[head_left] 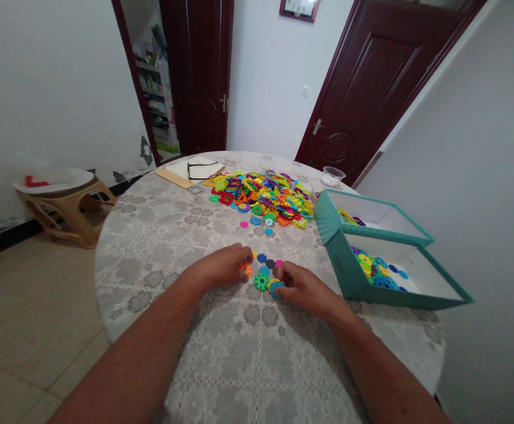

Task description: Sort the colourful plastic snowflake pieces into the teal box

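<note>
Small plastic notched discs, like flower-shaped building pieces, lie between my two hands on the table. My left hand (229,265) is curled, with its fingertips closed on an orange notched disc (248,270). On the other side, my right hand (303,287) has its thumb on a blue notched disc (276,289), with a yellow one partly under it. Its bent fingers are beside a pink disc (278,264). A larger green notched disc (262,282) lies just left of the blue one. Beyond it are a dark blue disc (262,258) and a dark grey disc (271,264).
A big pile of colourful discs (261,194) covers the table's far middle. At right stands an opened teal box (349,271), white inside, with more discs in it. Glasses (201,171) rest on papers at the back left; a clear bowl (334,174) sits at the back right.
</note>
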`<state>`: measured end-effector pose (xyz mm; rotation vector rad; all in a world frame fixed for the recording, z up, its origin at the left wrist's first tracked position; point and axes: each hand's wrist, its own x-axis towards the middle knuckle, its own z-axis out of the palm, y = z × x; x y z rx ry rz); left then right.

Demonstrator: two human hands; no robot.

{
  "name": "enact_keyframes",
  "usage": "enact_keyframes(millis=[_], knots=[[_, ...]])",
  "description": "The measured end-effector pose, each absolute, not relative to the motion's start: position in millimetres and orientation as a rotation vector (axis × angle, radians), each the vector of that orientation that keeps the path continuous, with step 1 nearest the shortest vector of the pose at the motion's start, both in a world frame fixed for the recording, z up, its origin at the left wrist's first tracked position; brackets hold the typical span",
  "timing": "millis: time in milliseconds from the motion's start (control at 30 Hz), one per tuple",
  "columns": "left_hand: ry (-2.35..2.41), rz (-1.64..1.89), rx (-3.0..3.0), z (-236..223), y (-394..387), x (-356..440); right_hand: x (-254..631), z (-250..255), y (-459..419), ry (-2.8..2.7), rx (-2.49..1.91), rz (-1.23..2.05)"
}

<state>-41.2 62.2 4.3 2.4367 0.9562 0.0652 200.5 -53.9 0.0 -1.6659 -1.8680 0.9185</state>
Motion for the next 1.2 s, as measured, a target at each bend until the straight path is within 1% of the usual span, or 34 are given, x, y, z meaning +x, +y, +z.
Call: enact_keyframes(millis=[100,167,367,600,767,833,967,1100,1200], knots=[[0.983,0.048,2.479,2.9,62.2,-41.2,196.8,-4.7,-53.7,-1.795,-1.568,1.062],[1.014,0.059,2.492,1.9,62.2,-41.3,191.3,-6.2,-53.0,-1.778,-1.555,1.079],[1.037,0.065,2.471,4.0,61.4,-42.4,172.2,-5.1,-48.4,-1.873,-1.706,0.797],[1.144,0.045,2.468,6.8,61.9,-46.5,166.4,-2.6,-47.5,-1.869,-1.695,0.758],[1.066,0.069,2.431,11.3,61.5,-46.0,163.4,0.3,-54.0,-1.93,-1.576,0.742],[0.983,0.126,2.411,12.3,61.9,-44.0,165.5,5.0,-54.8,-1.996,-1.471,0.602],[0.856,0.336,2.4,11.4,66.1,-38.4,185.6,25.4,-52.9,-1.959,-1.398,0.084],[0.831,0.453,2.348,10.6,68.3,-33.9,231.9,47.4,-56.2,-1.728,-1.559,-0.426],[0.905,0.505,2.284,9.8,66.8,-31.2,277.6,50.4,-63.1,-1.555,-1.724,-0.719]])
